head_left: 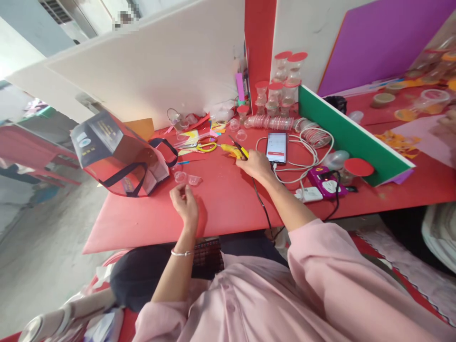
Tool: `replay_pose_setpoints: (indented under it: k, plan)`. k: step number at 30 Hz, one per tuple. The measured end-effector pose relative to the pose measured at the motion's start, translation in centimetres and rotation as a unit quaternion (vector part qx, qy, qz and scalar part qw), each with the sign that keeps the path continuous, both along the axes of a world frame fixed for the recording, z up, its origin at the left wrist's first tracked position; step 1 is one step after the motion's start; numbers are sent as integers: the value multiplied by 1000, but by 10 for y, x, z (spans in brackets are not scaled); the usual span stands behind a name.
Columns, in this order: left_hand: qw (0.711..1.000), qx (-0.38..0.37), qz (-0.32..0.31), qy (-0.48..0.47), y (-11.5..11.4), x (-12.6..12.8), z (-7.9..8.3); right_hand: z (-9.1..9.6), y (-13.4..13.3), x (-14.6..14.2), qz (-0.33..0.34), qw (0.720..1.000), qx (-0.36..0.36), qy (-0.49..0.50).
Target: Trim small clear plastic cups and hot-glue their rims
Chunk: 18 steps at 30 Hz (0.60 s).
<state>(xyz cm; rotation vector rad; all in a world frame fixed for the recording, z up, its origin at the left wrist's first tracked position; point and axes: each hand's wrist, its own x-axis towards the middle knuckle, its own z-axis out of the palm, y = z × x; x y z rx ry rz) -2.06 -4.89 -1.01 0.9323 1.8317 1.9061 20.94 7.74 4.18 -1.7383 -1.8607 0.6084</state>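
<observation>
My left hand (185, 206) hovers low over the red tabletop with its fingers loosely bent and apart, and nothing shows in it. Just beyond its fingertips lie two small clear plastic cups, one cup (180, 177) beside another cup (194, 180). My right hand (255, 164) is closed around a yellow and black glue gun (231, 150), whose nozzle end points left. A black cord (261, 202) runs down from under that hand. Scissors with yellow handles (206, 147) rest left of the glue gun. A phone (277, 148) lies right of my right hand.
A red gift bag (121, 166) with dark handles stands at left. White cables (313, 156) and a purple power strip (326, 183) lie at right, before a green divider (352, 133). Stacked clear cups (272, 122) and red-lidded containers (276, 97) line the back.
</observation>
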Motion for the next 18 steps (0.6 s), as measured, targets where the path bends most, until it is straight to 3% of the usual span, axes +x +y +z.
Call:
replay_pose_setpoints:
  k: [2,3,4,9,11,14,17,18]
  plan:
    - [983,-10,-106,148,1,23,1,8,-10,5,-5,999,24,32]
    - [957,-36,-183,222,8,33,0,13,-15,7,-9,998,32,50]
    - [933,-59,-217,282,19,41,-1,17,-22,8,-14,997,41,66]
    - [875,-233,-119,407,99,49,-20,34,-51,19,-36,987,75,141]
    - [853,-260,-128,435,114,50,-29,39,-57,23,-40,983,86,158]
    - [813,-199,-247,488,94,62,-37,44,-59,28,-34,977,103,183]
    - [755,-76,-410,507,40,83,-37,51,-64,32,-16,974,101,204]
    - [723,-38,-474,501,25,88,-35,54,-67,34,-12,973,97,211]
